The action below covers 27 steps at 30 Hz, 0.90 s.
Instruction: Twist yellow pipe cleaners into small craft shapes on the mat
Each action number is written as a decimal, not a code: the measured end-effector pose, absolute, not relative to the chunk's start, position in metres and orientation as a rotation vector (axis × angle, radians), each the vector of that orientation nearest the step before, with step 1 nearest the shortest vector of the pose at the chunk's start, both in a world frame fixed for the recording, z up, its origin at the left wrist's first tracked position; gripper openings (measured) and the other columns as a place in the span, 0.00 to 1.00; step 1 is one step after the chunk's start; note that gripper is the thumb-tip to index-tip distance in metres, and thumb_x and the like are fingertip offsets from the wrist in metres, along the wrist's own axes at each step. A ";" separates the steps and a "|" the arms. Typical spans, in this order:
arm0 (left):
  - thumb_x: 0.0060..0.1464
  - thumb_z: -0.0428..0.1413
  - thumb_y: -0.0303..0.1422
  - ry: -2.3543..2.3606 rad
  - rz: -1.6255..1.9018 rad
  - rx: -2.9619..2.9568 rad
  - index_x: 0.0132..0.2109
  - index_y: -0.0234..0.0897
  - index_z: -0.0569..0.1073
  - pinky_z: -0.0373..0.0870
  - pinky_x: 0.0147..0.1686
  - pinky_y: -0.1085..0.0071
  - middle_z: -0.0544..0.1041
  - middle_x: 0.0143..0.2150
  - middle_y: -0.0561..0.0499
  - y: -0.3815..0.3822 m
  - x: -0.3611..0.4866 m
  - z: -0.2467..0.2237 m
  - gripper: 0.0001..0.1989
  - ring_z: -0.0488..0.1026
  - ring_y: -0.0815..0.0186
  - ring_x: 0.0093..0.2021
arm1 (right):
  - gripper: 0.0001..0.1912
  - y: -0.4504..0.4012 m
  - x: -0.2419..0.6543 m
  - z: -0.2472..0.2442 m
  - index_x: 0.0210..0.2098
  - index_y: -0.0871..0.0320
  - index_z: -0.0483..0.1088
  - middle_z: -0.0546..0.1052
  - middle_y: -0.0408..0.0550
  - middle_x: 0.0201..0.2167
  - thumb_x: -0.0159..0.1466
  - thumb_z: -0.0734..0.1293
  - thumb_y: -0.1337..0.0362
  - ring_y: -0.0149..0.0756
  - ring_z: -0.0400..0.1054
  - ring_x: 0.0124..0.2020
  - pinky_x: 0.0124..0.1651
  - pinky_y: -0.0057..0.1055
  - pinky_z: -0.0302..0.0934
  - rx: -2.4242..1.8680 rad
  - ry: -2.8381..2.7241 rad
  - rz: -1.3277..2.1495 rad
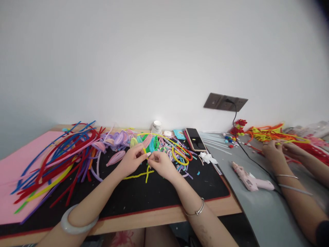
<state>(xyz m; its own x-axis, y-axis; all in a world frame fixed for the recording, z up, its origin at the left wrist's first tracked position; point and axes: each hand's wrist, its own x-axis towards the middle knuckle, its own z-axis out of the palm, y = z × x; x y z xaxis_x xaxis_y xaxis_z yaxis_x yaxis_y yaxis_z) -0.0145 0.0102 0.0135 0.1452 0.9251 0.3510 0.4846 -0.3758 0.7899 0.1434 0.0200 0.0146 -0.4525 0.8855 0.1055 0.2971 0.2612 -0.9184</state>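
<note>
My left hand (133, 158) and my right hand (161, 164) meet over the black mat (123, 197), fingertips nearly touching. Both pinch a yellow pipe cleaner (147, 174); part of it hangs below the fingers, and a short bit sticks up at my left thumb. Another yellow length (135, 176) lies on the mat just under my hands. Behind them is a pile of short pastel pieces (168, 145), with folded green and blue bundles (153, 142) close to my fingertips.
Long pipe cleaners (64, 154) cover pink sheets (15, 171) at left. A paper cup (156, 127) and a phone (195, 139) stand and lie near the wall. At right are a pink glue gun (253, 179), its cord, and another person's hands (276, 151).
</note>
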 end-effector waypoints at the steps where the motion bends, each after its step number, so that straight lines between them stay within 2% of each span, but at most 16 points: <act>1: 0.52 0.50 0.33 1.359 1.157 1.941 0.23 0.36 0.59 0.53 0.25 0.74 0.57 0.24 0.57 0.010 -0.014 0.013 0.12 0.56 0.71 0.25 | 0.07 0.020 0.143 0.014 0.20 0.59 0.61 0.64 0.38 0.17 0.53 0.63 0.70 0.24 0.55 0.20 0.24 0.22 0.48 -1.057 -1.942 1.083; 3: 0.52 0.50 0.34 1.382 1.169 1.943 0.23 0.36 0.60 0.53 0.25 0.74 0.57 0.23 0.57 0.010 -0.013 0.014 0.12 0.56 0.70 0.25 | 0.08 0.020 0.144 0.014 0.20 0.59 0.61 0.65 0.39 0.18 0.54 0.62 0.71 0.25 0.56 0.21 0.26 0.23 0.49 -1.027 -2.009 0.956; 5: 0.52 0.50 0.35 1.381 1.177 1.900 0.22 0.36 0.60 0.53 0.24 0.74 0.57 0.23 0.57 0.009 -0.013 0.015 0.13 0.55 0.70 0.24 | 0.08 0.019 0.145 0.013 0.20 0.59 0.61 0.65 0.39 0.17 0.55 0.61 0.71 0.25 0.55 0.20 0.25 0.23 0.48 -1.014 -2.013 0.984; 7: 0.52 0.50 0.37 1.296 1.147 1.805 0.24 0.36 0.61 0.53 0.23 0.74 0.57 0.22 0.57 0.009 -0.014 0.016 0.13 0.55 0.71 0.24 | 0.08 0.019 0.146 0.013 0.20 0.59 0.61 0.64 0.39 0.16 0.56 0.60 0.70 0.23 0.52 0.17 0.21 0.22 0.45 -1.011 -1.927 1.216; 11: 0.52 0.52 0.41 0.994 1.014 1.585 0.31 0.35 0.66 0.55 0.23 0.76 0.63 0.24 0.57 0.008 -0.015 0.016 0.12 0.58 0.72 0.22 | 0.10 0.021 0.149 0.016 0.24 0.61 0.63 0.65 0.38 0.16 0.54 0.66 0.61 0.19 0.46 0.13 0.16 0.21 0.38 -0.858 -1.527 1.867; 17: 0.51 0.54 0.41 0.884 1.030 1.454 0.29 0.33 0.67 0.56 0.22 0.77 0.66 0.23 0.55 0.005 -0.017 0.009 0.14 0.59 0.74 0.22 | 0.13 0.019 0.153 0.022 0.26 0.66 0.67 0.65 0.38 0.15 0.49 0.72 0.62 0.16 0.45 0.13 0.16 0.20 0.35 -0.653 -1.283 2.286; 21: 0.50 0.55 0.41 0.913 1.030 1.473 0.26 0.34 0.64 0.57 0.22 0.76 0.63 0.21 0.57 0.005 -0.016 0.012 0.15 0.60 0.73 0.21 | 0.13 0.017 0.150 0.021 0.24 0.65 0.66 0.67 0.40 0.15 0.48 0.72 0.63 0.16 0.45 0.12 0.15 0.20 0.35 -0.707 -1.290 2.255; 27: 0.52 0.51 0.40 1.056 1.151 1.695 0.23 0.35 0.60 0.58 0.25 0.74 0.60 0.22 0.57 0.005 -0.013 0.020 0.16 0.59 0.71 0.24 | 0.12 0.017 0.144 0.016 0.20 0.62 0.62 0.68 0.39 0.15 0.49 0.69 0.64 0.17 0.46 0.11 0.14 0.20 0.36 -0.828 -1.360 1.963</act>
<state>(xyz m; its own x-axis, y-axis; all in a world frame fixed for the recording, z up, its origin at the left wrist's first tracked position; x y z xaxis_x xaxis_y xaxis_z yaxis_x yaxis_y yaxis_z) -0.0127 0.0053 0.0196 0.2330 0.9334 0.2731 0.1922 -0.3194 0.9279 0.1441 0.0170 0.0161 -0.6225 0.7676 -0.1527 -0.1270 -0.2915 -0.9481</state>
